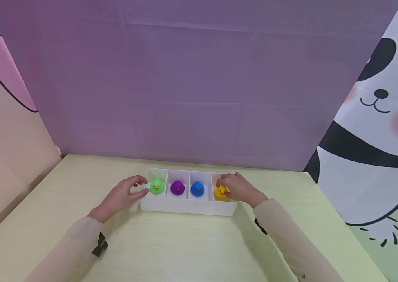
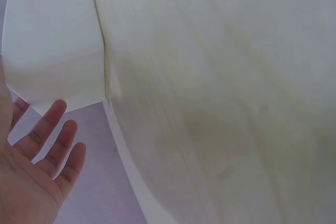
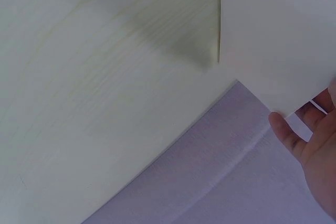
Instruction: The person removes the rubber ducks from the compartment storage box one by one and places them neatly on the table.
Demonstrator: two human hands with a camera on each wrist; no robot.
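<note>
Head view: white box (image 1: 188, 206) is sitting at six o'clock on the pale wood-grain table (image 1: 192, 243), smooth plummeted walls looking like thin, stiff plastic; light, I'm guessing, though possibly slick. Four compartments are each holding one rounded, glossy duck: green duck (image 1: 156, 188) at nine o'clock, then purple duck (image 1: 177, 188), blue duck (image 1: 197, 190), and yellow duck (image 1: 221, 192) at three. Ducks are suggesting soft, squeezable vinyl, best pinched round the body. Left hand (image 1: 123, 194) is hovering wide, thumb and fingers parted, at the box's nine-o'clock end. Right hand (image 1: 239, 188) is bending over yellow duck, partly covering it; whether it is pinching, I'm not able to tell. Left wrist view: box's flat wall is filling ten o'clock, left hand spreading loosely at eight. Right wrist view: box is showing at two o'clock, right hand at four, creased lavender cloth (image 3: 210, 166) hanging beyond.
</note>
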